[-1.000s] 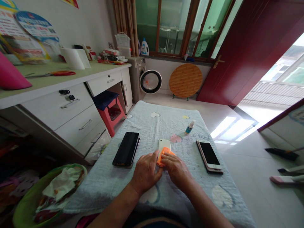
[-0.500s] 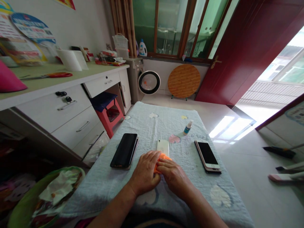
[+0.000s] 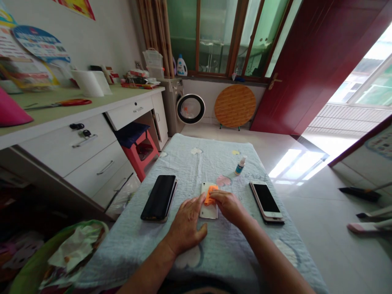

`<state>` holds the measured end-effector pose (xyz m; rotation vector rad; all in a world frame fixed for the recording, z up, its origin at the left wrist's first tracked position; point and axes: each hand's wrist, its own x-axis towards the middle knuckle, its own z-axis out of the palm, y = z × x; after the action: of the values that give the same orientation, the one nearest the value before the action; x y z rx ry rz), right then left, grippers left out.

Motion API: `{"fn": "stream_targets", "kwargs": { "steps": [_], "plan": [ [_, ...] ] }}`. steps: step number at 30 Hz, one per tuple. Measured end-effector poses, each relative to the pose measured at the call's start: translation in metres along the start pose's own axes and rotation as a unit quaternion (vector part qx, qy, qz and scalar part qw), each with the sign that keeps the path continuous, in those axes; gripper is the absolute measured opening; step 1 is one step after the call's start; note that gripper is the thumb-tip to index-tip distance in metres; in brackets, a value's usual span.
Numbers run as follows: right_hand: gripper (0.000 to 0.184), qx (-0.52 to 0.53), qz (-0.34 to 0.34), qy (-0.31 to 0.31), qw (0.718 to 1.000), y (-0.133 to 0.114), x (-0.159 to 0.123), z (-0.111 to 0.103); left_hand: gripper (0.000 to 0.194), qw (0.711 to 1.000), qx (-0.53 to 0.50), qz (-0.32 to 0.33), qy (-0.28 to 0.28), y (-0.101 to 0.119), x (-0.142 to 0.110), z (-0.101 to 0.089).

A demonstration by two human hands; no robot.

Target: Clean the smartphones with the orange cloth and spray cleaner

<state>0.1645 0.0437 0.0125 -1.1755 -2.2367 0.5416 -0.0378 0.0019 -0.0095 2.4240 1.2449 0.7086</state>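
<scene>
A white phone [image 3: 208, 209] lies face down in the middle of a table covered with a pale blue towel [image 3: 211, 159]. My right hand [image 3: 228, 205] is closed on a small orange cloth [image 3: 210, 193] and presses it onto the phone's upper part. My left hand [image 3: 186, 220] rests flat beside the phone's left edge, fingers stretched out and touching it.
A black phone [image 3: 159, 197] lies to the left and a white-framed phone [image 3: 266, 201] to the right. A small spray bottle [image 3: 240, 165] stands further back. A white desk with drawers [image 3: 76, 139], a red stool [image 3: 139, 147] and a green basket [image 3: 55, 257] are on the left.
My right hand slid the orange cloth away from me, up the white phone, uncovering its lower half. My left hand stayed at the phone's left side.
</scene>
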Motion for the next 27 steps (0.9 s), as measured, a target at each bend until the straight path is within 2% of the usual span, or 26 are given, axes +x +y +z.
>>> {"fn": "stream_targets", "kwargs": {
  "steps": [4, 8, 13, 18, 20, 25, 27],
  "plan": [
    [0.026, -0.02, 0.024, 0.015, 0.999, 0.014, 0.02, 0.0, 0.067, 1.0, 0.014, 0.003, 0.0, 0.001, 0.002, -0.001],
    [0.024, -0.02, 0.04, 0.03, 0.999, 0.01, 0.021, 0.004, 0.048, 1.0, 0.023, 0.003, -0.002, -0.001, 0.004, 0.0],
    [0.023, 0.011, 0.033, 0.032, 0.999, -0.014, -0.001, 0.01, 0.044, 1.0, 0.013, -0.006, 0.026, -0.002, 0.006, 0.005],
    [0.024, 0.044, 0.031, 0.019, 0.998, -0.037, -0.031, 0.009, 0.028, 0.999, 0.001, -0.026, 0.046, -0.002, 0.005, 0.007],
    [0.025, 0.055, 0.032, 0.015, 0.998, -0.044, -0.041, 0.008, 0.027, 0.998, -0.006, -0.031, 0.045, 0.0, 0.005, 0.005],
    [0.027, 0.084, 0.034, -0.002, 0.996, -0.054, -0.058, 0.007, 0.046, 0.999, 0.006, -0.024, 0.039, 0.005, 0.003, -0.002],
    [0.029, 0.103, 0.034, -0.016, 0.994, -0.057, -0.062, 0.002, 0.043, 0.999, 0.016, -0.029, 0.04, 0.009, 0.004, -0.004]
  ]
}}
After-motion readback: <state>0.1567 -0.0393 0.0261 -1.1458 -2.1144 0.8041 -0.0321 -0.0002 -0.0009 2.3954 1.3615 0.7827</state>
